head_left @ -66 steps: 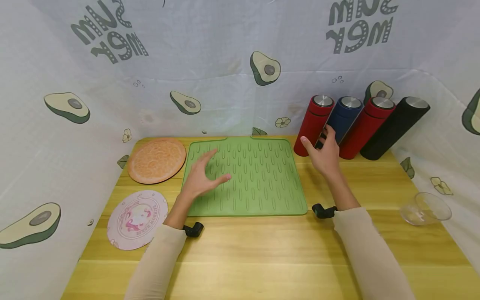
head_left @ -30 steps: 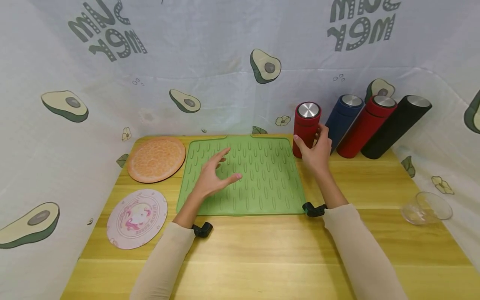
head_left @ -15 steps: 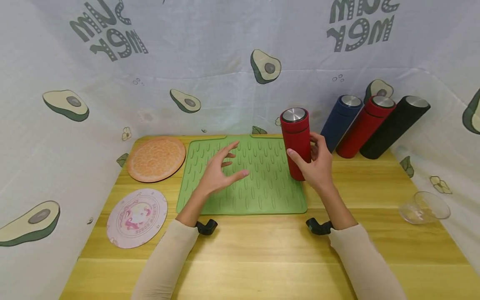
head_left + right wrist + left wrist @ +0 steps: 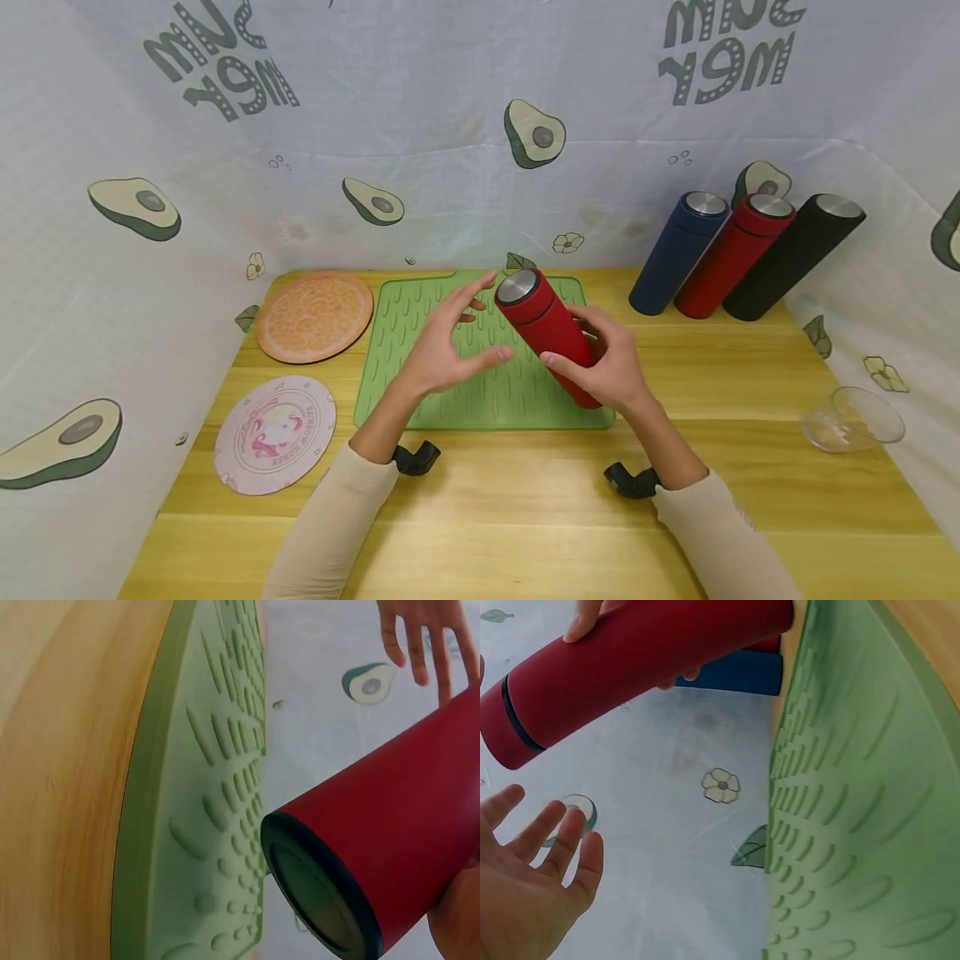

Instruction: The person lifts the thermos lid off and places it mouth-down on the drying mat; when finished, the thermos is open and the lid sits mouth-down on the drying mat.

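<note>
My right hand grips a red thermos flask round its lower body. The flask is tilted, its silver-topped lid leaning toward my left hand. In the right wrist view the dark base of the red thermos flask hangs above the green mat. My left hand's fingers are spread, with thumb and fingertips close to the lid; in the left wrist view the left hand stands apart from the flask. Beneath both hands lies the green ribbed mat.
At the back right stand a blue flask, another red flask and a black flask. A clear glass is near the right edge. On the left lie an orange round mat and a pink round mat.
My right hand has taken hold of the left red flask, lifted it from the row and brought it left over the green mat, tilting it. My left hand has moved right toward it.
</note>
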The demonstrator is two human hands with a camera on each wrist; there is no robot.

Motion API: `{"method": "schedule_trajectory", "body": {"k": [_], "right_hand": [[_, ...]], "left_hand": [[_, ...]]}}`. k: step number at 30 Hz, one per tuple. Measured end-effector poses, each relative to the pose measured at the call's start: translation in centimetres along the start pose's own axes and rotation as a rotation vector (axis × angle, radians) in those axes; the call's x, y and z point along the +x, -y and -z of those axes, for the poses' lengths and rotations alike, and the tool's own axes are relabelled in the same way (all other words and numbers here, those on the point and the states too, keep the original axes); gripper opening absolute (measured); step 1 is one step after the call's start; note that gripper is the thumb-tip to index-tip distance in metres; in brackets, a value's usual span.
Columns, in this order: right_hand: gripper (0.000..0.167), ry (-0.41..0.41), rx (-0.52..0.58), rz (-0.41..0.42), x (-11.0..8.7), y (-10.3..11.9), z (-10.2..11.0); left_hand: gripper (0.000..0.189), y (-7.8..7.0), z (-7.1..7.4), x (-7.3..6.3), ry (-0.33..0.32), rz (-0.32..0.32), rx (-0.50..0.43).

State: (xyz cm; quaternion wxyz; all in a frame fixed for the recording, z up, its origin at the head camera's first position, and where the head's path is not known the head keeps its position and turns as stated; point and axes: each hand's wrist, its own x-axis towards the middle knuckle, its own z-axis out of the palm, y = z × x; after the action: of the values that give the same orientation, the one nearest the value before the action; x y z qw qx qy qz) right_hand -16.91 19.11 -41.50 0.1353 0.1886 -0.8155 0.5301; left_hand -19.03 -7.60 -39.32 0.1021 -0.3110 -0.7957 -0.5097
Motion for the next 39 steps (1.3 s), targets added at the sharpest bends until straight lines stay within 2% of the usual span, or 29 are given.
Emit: {"method": "schedule_trajectory", "body": {"k": [4, 8, 13, 17, 20, 23, 27, 31, 35, 39], "right_hand": [[0.063, 0.094, -0.009, 0.053, -0.3, 0.6, -0.3], [0.062, 0.166, -0.001, 0.061, -0.5, 1.3, -0.5], [0.061, 0.258, 0.034, 0.040, -0.7, 1.7, -0.3], [0.061, 0.366, 0.090, 0.039, -0.5, 2.1, 0.0], [0.059, 0.437, 0.134, 0.036, -0.2, 2.3, 0.3], [0.058, 0.471, 0.157, 0.037, 0.0, 2.4, 0.5], [0.061, 0.454, 0.126, 0.064, 0.2, 2.7, 0.7], [0.067, 0.358, -0.004, 0.108, 0.3, 3.4, 0.7], [0.073, 0.228, -0.158, 0.152, 0.3, 3.9, 0.2], [0.076, 0.157, -0.226, 0.188, 0.5, 4.2, -0.4]], "left_hand": [[0.097, -1.3, 0.3, -0.1, 0.043, -0.048, 0.002], [0.094, -2.4, 0.5, -0.3, 0.084, -0.090, -0.017], [0.079, -3.3, 0.8, -0.7, 0.148, -0.138, -0.086], [0.070, -3.5, 1.5, -1.0, 0.200, -0.198, -0.166], [0.070, -3.7, 1.9, -1.2, 0.215, -0.229, -0.202], [0.071, -4.0, 2.0, -1.3, 0.204, -0.239, -0.191], [0.069, -4.3, 2.0, -1.5, 0.171, -0.218, -0.164], [0.067, -4.3, 1.7, -1.5, 0.111, -0.149, -0.151], [0.064, -4.2, 1.1, -1.5, -0.007, -0.032, -0.141], [0.061, -4.1, 1.0, -1.5, -0.117, 0.058, -0.181]]}}
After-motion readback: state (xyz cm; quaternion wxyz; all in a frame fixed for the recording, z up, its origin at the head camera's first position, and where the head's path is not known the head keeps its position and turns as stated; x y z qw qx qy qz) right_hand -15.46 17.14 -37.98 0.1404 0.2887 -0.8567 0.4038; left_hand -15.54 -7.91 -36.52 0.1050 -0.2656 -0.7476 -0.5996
